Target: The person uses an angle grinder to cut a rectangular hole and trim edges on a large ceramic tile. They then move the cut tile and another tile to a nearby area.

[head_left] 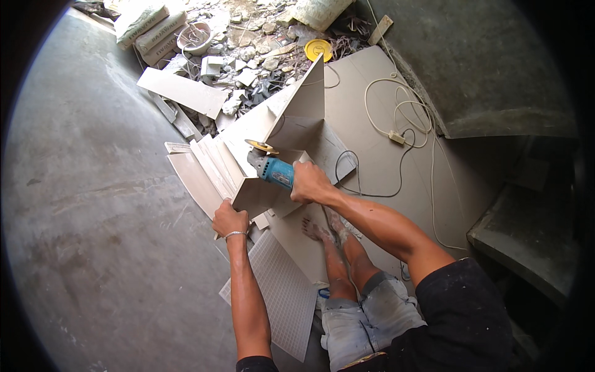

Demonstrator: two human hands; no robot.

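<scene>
One angle grinder, teal body [278,173], just 10 o'clock of mid-view, its yellow disc [263,147] pointing away from the person; whether the disc touches tile cannot be told. One right hand [310,182], fingers wrapped round the grinder's rear end. One left hand [230,219], at 8 o'clock, fingers closed on the edge of a brown-grey tile panel [254,196], which stands between that hand and the grinder; a pale bracelet [236,234] on the wrist. Several pale tile strips [207,164], stacked between 9 and 10 o'clock, just beyond the left hand. One loose pale plank [183,93], at 10 o'clock, beside the rubble [254,46], which spreads from 11 to 12 o'clock. Bags [161,34], piled, between 10 and 11 o'clock. One bowl [195,40], at 11 o'clock, beside the bags. One round yellow lid-like disc [318,49], at 12 o'clock. One pale extension cord [429,121], loosely coiled, at 2 o'clock, its socket end [396,137] meeting a dark cable [400,180]. One grid-patterned tile [276,288], flat, between 6 and 7 o'clock. Two bare feet [317,230], toward 5 o'clock, dusty.
</scene>
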